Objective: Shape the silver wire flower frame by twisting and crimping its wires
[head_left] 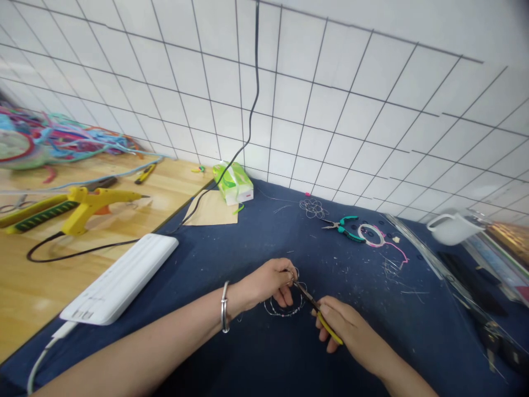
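At the middle of the dark blue mat, my left hand point(276, 280) is closed, pinching a loop of thin silvery wire point(285, 314) that hangs below its fingers. Small beads or twists seem to dot the wire; they are too small to tell apart. My right hand point(341, 325) is wrapped round yellow-handled pliers point(329, 329). Their dark jaws reach up and left to the wire at my left fingertips. Whether the jaws are clamped on the wire is too small to make out. A silver bangle point(225, 307) circles my left wrist.
Teal-handled pliers point(351, 234), a wire flower shape point(313, 208) and a white ring with pink cord point(371, 235) lie behind my hands. To the left are a white power bank point(122, 281) and a yellow glue gun point(97, 207). A tissue pack point(233, 184) stands by the tiled wall.
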Available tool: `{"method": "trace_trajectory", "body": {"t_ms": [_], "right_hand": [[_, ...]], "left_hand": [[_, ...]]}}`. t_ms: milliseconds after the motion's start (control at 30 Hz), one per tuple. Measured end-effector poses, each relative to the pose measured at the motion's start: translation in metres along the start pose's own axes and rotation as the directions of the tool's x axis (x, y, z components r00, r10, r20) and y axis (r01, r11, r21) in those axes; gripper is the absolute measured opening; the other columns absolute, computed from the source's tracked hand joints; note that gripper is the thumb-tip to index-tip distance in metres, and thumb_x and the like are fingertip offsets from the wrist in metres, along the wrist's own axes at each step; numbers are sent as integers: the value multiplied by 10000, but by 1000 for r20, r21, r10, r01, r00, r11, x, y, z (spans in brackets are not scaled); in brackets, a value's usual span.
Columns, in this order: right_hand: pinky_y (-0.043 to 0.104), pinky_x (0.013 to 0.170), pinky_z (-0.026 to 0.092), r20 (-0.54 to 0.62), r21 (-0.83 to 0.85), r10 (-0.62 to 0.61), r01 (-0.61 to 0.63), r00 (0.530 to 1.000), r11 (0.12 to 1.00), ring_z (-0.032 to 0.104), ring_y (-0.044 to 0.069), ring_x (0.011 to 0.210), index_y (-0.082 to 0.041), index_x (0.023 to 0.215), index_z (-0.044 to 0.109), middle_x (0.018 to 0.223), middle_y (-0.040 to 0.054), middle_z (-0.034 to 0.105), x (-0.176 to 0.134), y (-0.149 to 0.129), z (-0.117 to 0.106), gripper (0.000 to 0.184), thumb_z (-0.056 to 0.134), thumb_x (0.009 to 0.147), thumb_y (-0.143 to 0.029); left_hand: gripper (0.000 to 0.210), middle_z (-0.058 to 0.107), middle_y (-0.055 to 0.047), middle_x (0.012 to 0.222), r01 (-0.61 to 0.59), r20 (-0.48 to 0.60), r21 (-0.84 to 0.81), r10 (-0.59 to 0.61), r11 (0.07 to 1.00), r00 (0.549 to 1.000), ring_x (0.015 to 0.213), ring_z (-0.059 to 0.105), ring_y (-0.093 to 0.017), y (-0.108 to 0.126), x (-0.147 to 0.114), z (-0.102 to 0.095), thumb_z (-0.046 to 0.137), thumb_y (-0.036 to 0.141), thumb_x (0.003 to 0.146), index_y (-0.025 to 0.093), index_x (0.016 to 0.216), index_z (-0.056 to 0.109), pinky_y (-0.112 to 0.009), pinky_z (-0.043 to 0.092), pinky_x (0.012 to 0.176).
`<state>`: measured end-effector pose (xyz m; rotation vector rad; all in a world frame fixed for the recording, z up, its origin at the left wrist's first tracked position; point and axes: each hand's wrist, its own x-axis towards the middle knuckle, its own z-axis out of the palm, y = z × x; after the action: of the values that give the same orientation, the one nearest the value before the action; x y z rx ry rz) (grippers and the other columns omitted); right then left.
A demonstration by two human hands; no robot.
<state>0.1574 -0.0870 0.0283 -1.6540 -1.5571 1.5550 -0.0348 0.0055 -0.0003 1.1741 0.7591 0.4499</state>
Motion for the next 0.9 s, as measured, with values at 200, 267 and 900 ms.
{"method": "trace_trajectory", "body": {"t_ms": [200,267,900], "right_hand": [[212,498,469,30,4,21,-21,999,1000,541,104,613,-160,805,515,730,13,525,2,0,-3,352,299,886,-427],[210,497,470,34,-2,25,-25,999,1000,543,104,616,-160,806,515,741,14,527,3,-1,-3,349,302,885,-426],[184,476,449,56,-14,11,-11,998,1000,534,102,642,-159,825,505,782,20,515,10,-10,-1,346,306,873,-438]], "left_hand": [[123,520,13,520,40,-54,22,-39,999,998,451,562,-124,2,1,0,378,161,738,156,782,493,-217,439,439],[125,515,13,501,58,-64,22,-56,998,996,437,557,-125,5,0,1,371,151,719,156,759,490,-204,421,419],[108,487,-3,625,3,-135,-24,-6,1000,991,545,511,-116,3,-1,2,419,203,698,155,730,511,-190,423,416]]}}
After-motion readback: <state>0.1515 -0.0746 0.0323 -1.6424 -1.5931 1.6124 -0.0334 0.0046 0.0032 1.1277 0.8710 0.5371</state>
